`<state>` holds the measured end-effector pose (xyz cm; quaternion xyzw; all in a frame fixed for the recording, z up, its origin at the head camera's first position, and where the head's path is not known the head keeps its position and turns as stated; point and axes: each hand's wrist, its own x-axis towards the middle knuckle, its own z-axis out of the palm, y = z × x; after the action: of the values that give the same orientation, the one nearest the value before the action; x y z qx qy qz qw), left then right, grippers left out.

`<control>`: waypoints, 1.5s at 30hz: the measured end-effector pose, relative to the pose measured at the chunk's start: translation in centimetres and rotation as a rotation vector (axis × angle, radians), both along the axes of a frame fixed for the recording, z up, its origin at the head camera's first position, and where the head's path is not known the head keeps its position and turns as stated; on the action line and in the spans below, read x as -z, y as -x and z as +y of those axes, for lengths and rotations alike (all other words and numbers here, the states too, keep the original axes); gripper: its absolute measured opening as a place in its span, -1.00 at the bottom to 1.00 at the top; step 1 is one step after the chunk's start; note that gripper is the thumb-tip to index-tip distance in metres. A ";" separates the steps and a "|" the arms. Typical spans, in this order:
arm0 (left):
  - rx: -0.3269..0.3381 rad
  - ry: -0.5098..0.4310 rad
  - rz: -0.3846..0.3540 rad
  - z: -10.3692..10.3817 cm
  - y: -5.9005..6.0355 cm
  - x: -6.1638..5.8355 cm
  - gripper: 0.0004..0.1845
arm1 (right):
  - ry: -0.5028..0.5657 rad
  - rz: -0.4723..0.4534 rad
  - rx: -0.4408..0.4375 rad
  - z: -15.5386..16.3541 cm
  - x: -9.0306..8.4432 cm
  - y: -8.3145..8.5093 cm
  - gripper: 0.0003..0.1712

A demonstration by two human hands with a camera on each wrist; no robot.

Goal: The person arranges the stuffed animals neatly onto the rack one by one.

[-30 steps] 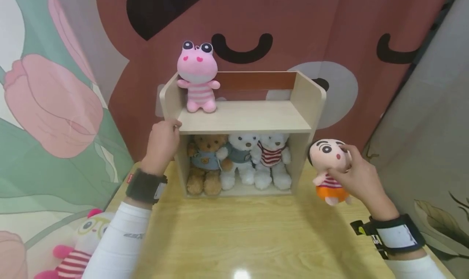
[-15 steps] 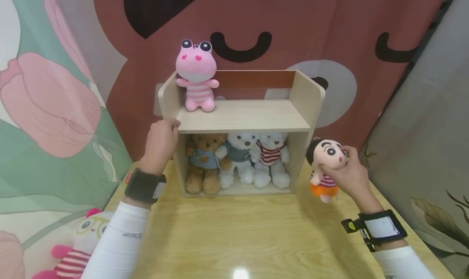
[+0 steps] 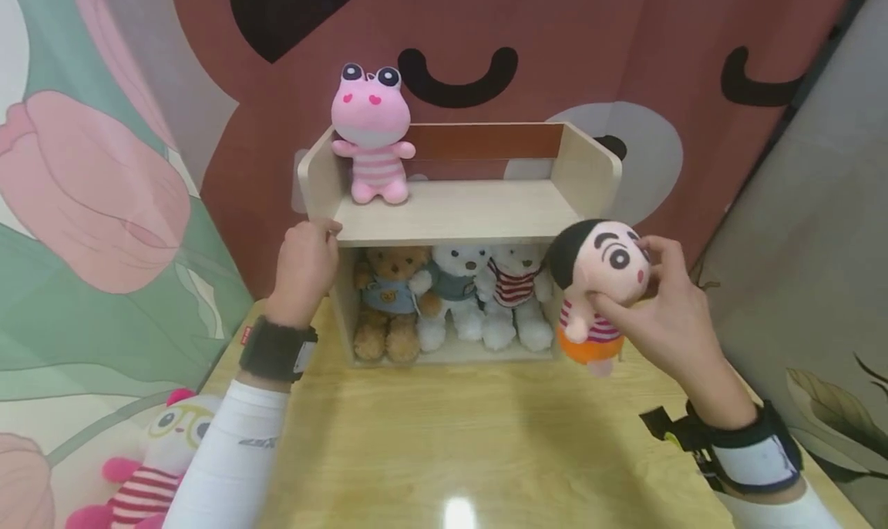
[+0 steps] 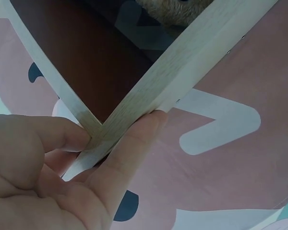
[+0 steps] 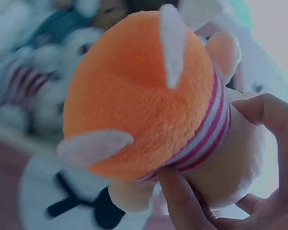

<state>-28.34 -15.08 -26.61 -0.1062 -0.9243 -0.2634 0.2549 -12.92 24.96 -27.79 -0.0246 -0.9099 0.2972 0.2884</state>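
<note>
My right hand [image 3: 666, 313] grips a boy plush doll [image 3: 600, 282] with black hair, striped shirt and orange shorts [image 5: 134, 96], held in the air in front of the shelf's right side. My left hand [image 3: 305, 267] pinches the left front corner of the wooden shelf [image 3: 472, 213], thumb and finger on either side of its edge [image 4: 149, 100]. A pink frog plush [image 3: 371, 132] sits on the upper board at the left. Three teddy bears stand in the lower bay: a brown one [image 3: 385, 301] and two white ones [image 3: 451, 294] [image 3: 516, 298].
The shelf stands at the back of a wooden table [image 3: 486, 444] against a patterned curtain [image 3: 555, 43]. Another pink-and-white plush [image 3: 159, 459] lies off the table's left edge. The upper board right of the frog is bare.
My right hand has lifted the boy doll up and leftward, from beside the shelf's right wall to in front of it. The left hand has stayed on the shelf corner.
</note>
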 end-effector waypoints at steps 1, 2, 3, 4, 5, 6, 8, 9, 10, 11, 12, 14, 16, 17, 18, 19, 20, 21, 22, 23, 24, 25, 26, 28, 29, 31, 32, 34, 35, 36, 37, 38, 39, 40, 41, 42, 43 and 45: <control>-0.003 0.000 0.000 -0.1 0.0 -0.1 -0.65 | 0.009 0.012 -0.021 -1.0 -0.8 0.2 -0.03; -0.006 -0.001 0.002 -0.3 0.0 -0.2 -0.65 | 0.015 0.029 -0.037 -1.9 -1.5 0.6 -0.04; -0.008 -0.003 0.003 -0.4 0.0 -0.2 -0.65 | 0.023 0.044 -0.055 -2.8 -2.3 0.9 -0.04; -0.011 -0.004 0.006 -0.4 0.0 -0.2 -0.65 | 0.028 0.064 -0.063 -3.7 -3.0 1.4 -0.05; -0.011 -0.008 0.007 -0.5 0.1 -0.2 -0.65 | 0.033 0.081 -0.071 -4.5 -3.8 1.9 -0.05; -0.012 -0.010 0.010 -0.6 0.1 -0.2 -0.65 | 0.039 0.096 -0.076 -5.4 -4.5 2.5 -0.06; -0.016 -0.017 0.019 -0.7 0.1 0.0 -0.66 | 0.047 0.127 -0.084 -7.1 -5.9 3.8 -0.06; -0.018 -0.022 0.021 -0.7 0.1 0.0 -0.66 | 0.051 0.148 -0.094 -7.8 -6.6 4.5 -0.07; -0.021 -0.027 0.023 -0.7 0.1 0.1 -0.66 | 0.052 0.163 -0.100 -8.6 -7.3 5.4 -0.07; -0.024 -0.033 0.020 -0.7 0.2 0.2 -0.66 | 0.054 0.165 -0.108 -9.4 -7.9 6.1 -0.08; -0.028 -0.036 0.019 -0.7 0.2 0.2 -0.66 | 0.051 0.169 -0.109 -10.1 -8.5 7.0 -0.08; -0.032 -0.043 0.018 -0.7 0.3 0.3 -0.66 | 0.030 0.178 -0.114 -11.3 -9.4 8.8 -0.09; -0.034 -0.050 0.012 -0.6 0.4 0.4 -0.65 | -0.010 0.162 -0.097 -12.4 -10.2 10.6 -0.10; -0.033 -0.053 0.008 -0.5 0.4 0.5 -0.65 | -0.032 0.150 -0.085 -12.8 -10.4 11.4 -0.10; -0.034 -0.053 0.009 -0.5 0.4 0.5 -0.65 | -0.053 0.140 -0.071 -13.2 -10.7 12.3 -0.11; -0.034 -0.056 0.008 -0.4 0.4 0.5 -0.65 | -0.068 0.128 -0.063 -13.5 -10.9 13.1 -0.11; -0.035 -0.057 0.008 -0.4 0.4 0.6 -0.65 | -0.078 0.111 -0.054 -13.8 -11.0 13.8 -0.11; -0.037 -0.058 0.008 -0.4 0.4 0.6 -0.65 | -0.086 0.091 -0.044 -14.0 -11.1 14.5 -0.11; -0.040 -0.058 0.010 -0.4 0.4 0.7 -0.66 | -0.084 0.075 -0.040 -14.2 -11.1 15.1 -0.10; -0.042 -0.057 0.013 -0.3 0.4 0.7 -0.66 | -0.080 0.057 -0.034 -14.3 -11.2 15.7 -0.10; -0.045 -0.057 0.016 -0.3 0.3 0.8 -0.66 | -0.075 0.044 -0.031 -14.4 -11.2 16.2 -0.08; -0.048 -0.056 0.016 -0.3 0.3 0.8 -0.66 | -0.071 0.039 -0.031 -14.5 -11.2 16.7 -0.08; -0.051 -0.055 0.016 -0.3 0.3 0.8 -0.67 | -0.067 0.032 -0.030 -14.6 -11.2 17.2 -0.06; -0.054 -0.055 0.015 -0.2 0.3 0.8 -0.67 | -0.068 0.030 -0.028 -14.6 -11.3 18.0 -0.05; -0.055 -0.057 0.012 -0.1 0.3 0.8 -0.67 | -0.072 0.035 -0.028 -14.6 -11.3 18.4 -0.04; -0.056 -0.057 0.008 -0.1 0.3 0.8 -0.67 | -0.079 0.034 -0.025 -14.5 -11.5 19.1 -0.02; -0.057 -0.057 0.006 0.0 0.3 0.8 -0.67 | -0.079 0.033 -0.025 -14.6 -11.6 19.4 -0.01; -0.059 -0.055 0.004 0.0 0.2 0.8 -0.68 | -0.086 0.034 -0.017 -14.6 -11.8 20.1 0.00; -0.061 -0.052 0.005 0.0 0.2 0.8 -0.68 | -0.087 0.031 -0.014 -14.7 -11.8 20.3 0.02; -0.062 -0.049 0.005 0.1 0.2 0.7 -0.68 | -0.089 0.027 -0.008 -14.8 -11.9 20.6 0.03; -0.064 -0.047 0.006 0.1 0.2 0.7 -0.68 | -0.093 0.025 -0.001 -14.9 -12.0 20.8 0.04; -0.065 -0.043 0.008 0.1 0.1 0.7 -0.68 | -0.095 0.024 0.006 -15.0 -12.0 21.1 0.05; -0.065 -0.040 0.011 0.1 0.1 0.6 -0.68 | -0.101 0.023 0.015 -15.1 -12.1 21.3 0.07; -0.064 -0.039 0.011 0.1 0.1 0.6 -0.68 | -0.104 0.022 0.021 -15.3 -12.2 21.5 0.09; -0.062 -0.040 0.012 0.1 0.0 0.5 -0.68 | -0.107 0.025 0.027 -15.4 -12.2 21.7 0.10; -0.060 -0.039 0.012 0.1 0.0 0.5 -0.68 | -0.107 0.029 0.033 -15.5 -12.3 21.8 0.11; -0.057 -0.038 0.011 0.1 0.0 0.4 -0.68 | -0.106 0.032 0.038 -15.6 -12.3 22.0 0.12; -0.052 -0.039 0.011 0.2 0.0 0.4 -0.68 | -0.103 0.046 0.048 -15.9 -12.3 22.2 0.12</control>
<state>-28.34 -14.92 -26.96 -0.0786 -0.9201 -0.2739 0.2686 -35.13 9.11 -15.48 -0.0248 -0.9163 0.2437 0.3170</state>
